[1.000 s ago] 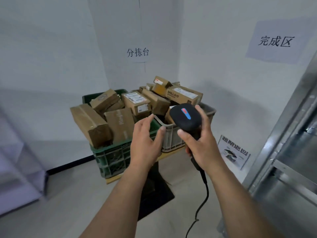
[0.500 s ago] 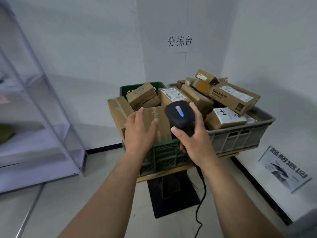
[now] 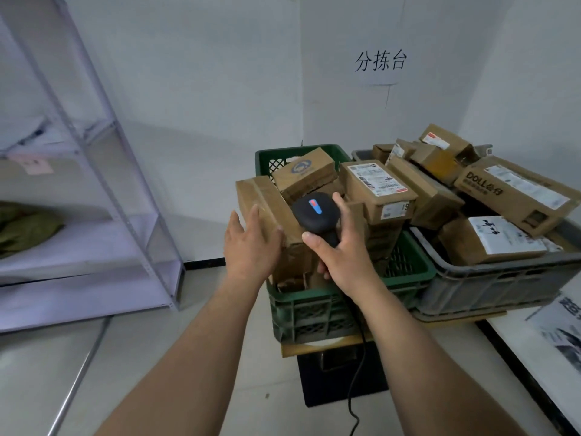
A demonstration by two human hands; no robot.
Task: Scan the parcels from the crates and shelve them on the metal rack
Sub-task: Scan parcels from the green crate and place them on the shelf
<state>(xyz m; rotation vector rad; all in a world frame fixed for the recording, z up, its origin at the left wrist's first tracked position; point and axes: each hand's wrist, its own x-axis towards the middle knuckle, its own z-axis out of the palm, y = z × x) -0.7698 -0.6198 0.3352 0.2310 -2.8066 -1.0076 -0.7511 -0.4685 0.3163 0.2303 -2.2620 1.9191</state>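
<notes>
- Head view, and the long parcel (image 3: 264, 199) is the one in play: it stands tilted at the left end of the green crate (image 3: 317, 302), its upper end jutting above the rim, with more brown parcels packed behind and beside it.
- The left hand (image 3: 251, 250) is right on it, fingers (image 3: 253, 217) straight and spread against the near end and the thumb on the front face. They are apart, not curled round the box.
- The right hand (image 3: 342, 265) is clamped round the handle of the scanner (image 3: 314, 215). The scanner head sits just beside the parcel on its right, and the cable (image 3: 355, 372) trails down towards the floor.
- It looks like taped corrugated card: stiff, and probably light enough for one hand, though the glossy tape may be slick.
- The best hold looks to be across the narrow width near the upper end, thumb on one face and fingers on the other.
- The lower end seems wedged among its neighbours, so drawing it upward should free it more cleanly than dragging it sideways.
- No label shows on the faces in view, so it may need turning for the scanner.
- The grey crate (image 3: 503, 287) sits just to the right, heaped with parcels, and both crates rest on the tabletop (image 3: 314, 349).
- The metal rack (image 3: 103, 184) stands well apart on the left.
</notes>
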